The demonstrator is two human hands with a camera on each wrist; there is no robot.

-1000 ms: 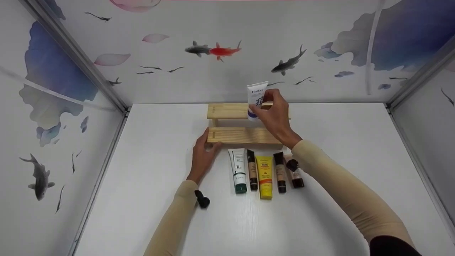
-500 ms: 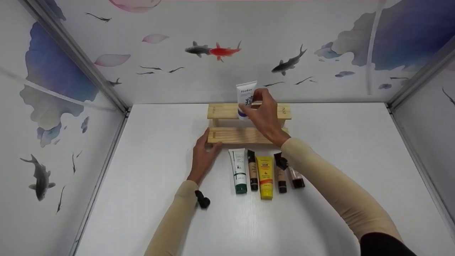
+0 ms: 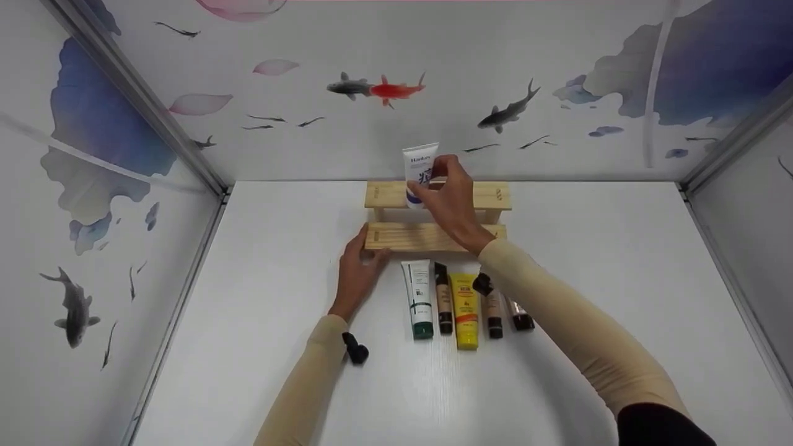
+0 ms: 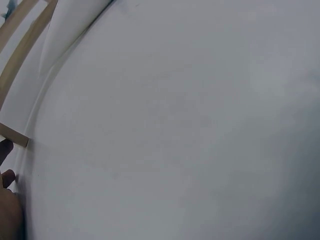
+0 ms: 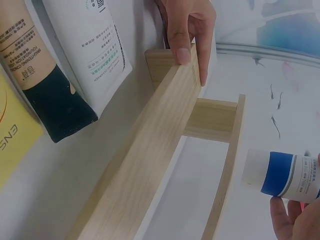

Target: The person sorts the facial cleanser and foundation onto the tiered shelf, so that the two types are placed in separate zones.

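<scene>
A white tube with a blue band (image 3: 420, 162) stands upright, pinched between the thumb and fingers of my right hand (image 3: 451, 201), at the rear board of a two-step wooden rack (image 3: 409, 236). In the right wrist view its capped end (image 5: 254, 170) is beside the rear board's edge; whether they touch I cannot tell. My left hand (image 3: 358, 272) grips the left end of the front board; in the right wrist view the left hand's thumb and fingers (image 5: 183, 55) straddle that board's end.
In front of the rack lie a white tube with a green cap (image 3: 419, 297), a yellow tube (image 3: 466, 316) and several brown-and-black tubes (image 3: 444, 303), partly under my right sleeve. Patterned panels (image 3: 285, 148) stand behind and at both sides of the white table (image 3: 279, 235).
My right hand has carried the white tube leftward along the rear board toward its left half. My left hand stays on the rack's left end.
</scene>
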